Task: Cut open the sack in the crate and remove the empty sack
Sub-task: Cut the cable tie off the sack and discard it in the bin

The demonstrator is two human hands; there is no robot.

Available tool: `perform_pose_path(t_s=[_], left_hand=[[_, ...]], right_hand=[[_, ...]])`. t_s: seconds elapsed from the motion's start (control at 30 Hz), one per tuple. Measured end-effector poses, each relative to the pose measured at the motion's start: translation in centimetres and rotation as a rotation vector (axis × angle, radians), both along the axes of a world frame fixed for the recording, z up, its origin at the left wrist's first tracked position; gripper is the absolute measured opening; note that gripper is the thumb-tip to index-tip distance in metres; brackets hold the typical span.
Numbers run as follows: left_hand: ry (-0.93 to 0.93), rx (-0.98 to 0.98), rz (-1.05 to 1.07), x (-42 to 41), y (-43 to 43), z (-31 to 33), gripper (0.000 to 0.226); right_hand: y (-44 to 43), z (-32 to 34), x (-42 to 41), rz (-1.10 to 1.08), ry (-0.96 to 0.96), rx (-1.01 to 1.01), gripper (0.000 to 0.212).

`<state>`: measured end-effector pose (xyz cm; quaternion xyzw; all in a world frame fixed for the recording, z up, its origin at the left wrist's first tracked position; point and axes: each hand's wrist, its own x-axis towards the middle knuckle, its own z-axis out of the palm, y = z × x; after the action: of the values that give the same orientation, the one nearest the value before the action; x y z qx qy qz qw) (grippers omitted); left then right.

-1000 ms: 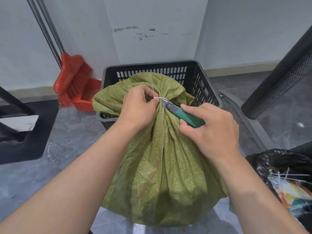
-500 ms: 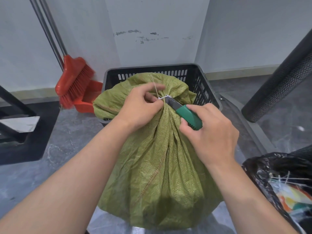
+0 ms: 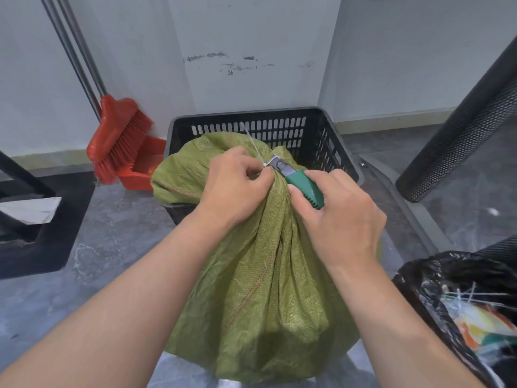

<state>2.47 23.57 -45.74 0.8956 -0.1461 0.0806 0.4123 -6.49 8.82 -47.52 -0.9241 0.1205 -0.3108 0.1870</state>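
A bulging green woven sack (image 3: 260,298) stands in a black slatted crate (image 3: 321,135), filling most of it and spilling over the near side. Its neck is bunched and tied with a white plastic tie (image 3: 256,148), whose loose end sticks up. My left hand (image 3: 232,186) is closed around the bunched neck, just left of the tie. My right hand (image 3: 338,217) grips a green-handled utility knife (image 3: 300,186), with its blade tip touching the tie at the neck.
A red broom (image 3: 117,135) and red dustpan (image 3: 140,169) lean against the wall left of the crate. A black bin bag (image 3: 436,281) with rubbish sits at the lower right. A black mesh cylinder (image 3: 464,133) slants at the right. A dark frame (image 3: 42,236) stands at the left.
The knife blade has pushed up and further under the tie at the sack's neck. My left hand has shifted its hold slightly on the neck. The view has moved a little closer.
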Motion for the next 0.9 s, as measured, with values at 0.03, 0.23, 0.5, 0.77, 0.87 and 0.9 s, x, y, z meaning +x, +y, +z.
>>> perform_pose_path(t_s=[0.03,0.23,0.5,0.77,0.87,0.9], left_hand=[[0.007,-0.006,0.023,-0.1,-0.2,0.0,0.025],[0.155,-0.346,0.069,0.0,-0.2,0.0,0.008],[0.048,-0.244,0.006,0.2,-0.1,0.1,0.011],[0.060,-0.104,0.074,-0.2,-0.5,0.9,0.013],[0.071,-0.080,0.092,-0.3,-0.5,1.2,0.013],[0.076,-0.075,0.092,-0.4,-0.5,1.2,0.013]], right_hand=[[0.2,0.0,0.0,-0.002,0.010,0.001,0.033],[0.1,0.6,0.4,-0.001,-0.025,0.051,0.035],[0.3,1.1,0.2,-0.034,-0.005,0.076,0.031],[0.8,1.2,0.3,-0.047,0.046,0.081,0.033],[1.1,1.2,0.3,-0.063,0.058,0.096,0.033],[1.2,1.1,0.3,-0.066,0.063,0.101,0.033]])
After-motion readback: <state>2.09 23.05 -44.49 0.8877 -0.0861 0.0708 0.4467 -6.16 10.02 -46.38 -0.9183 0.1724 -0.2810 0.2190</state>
